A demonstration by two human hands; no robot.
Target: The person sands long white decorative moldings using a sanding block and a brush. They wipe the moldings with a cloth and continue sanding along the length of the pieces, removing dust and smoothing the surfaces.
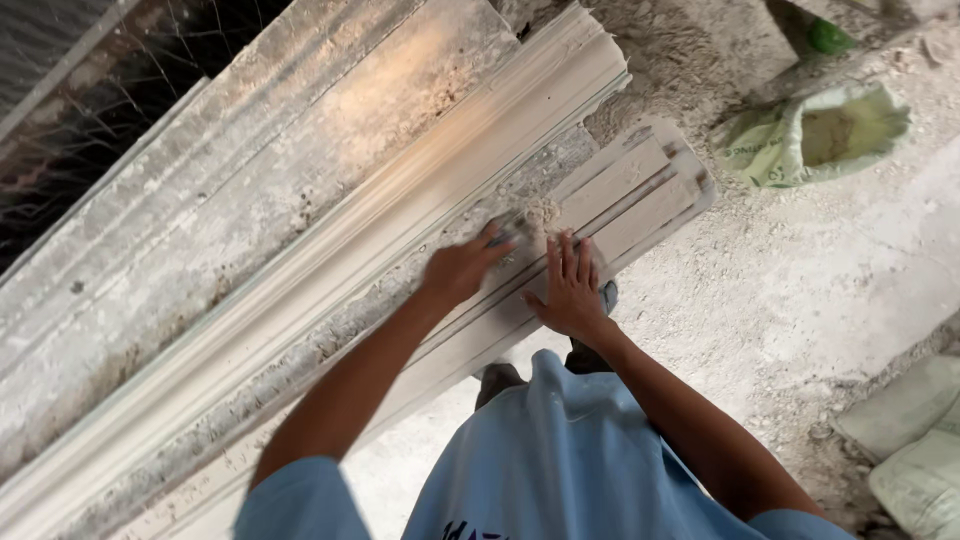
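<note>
A long white plaster moulding [640, 190] with flat ribs lies slanted across a dusty work surface. My right hand [570, 288] rests flat on it, fingers spread, pressing on its ribs. My left hand [458, 270] is just to the left, blurred, fingers curled around a small grey block [514, 230] held against the moulding. A small heap of pale dust [543, 212] sits right beside the block. My blue shirt fills the bottom of the view.
A larger curved cornice moulding [420, 180] runs parallel above and left. An open green-white sack [760, 150] of sandy powder sits at upper right on the dusty floor [800, 290]. White sacks [915, 440] lie at lower right. Wire mesh [110, 110] is at upper left.
</note>
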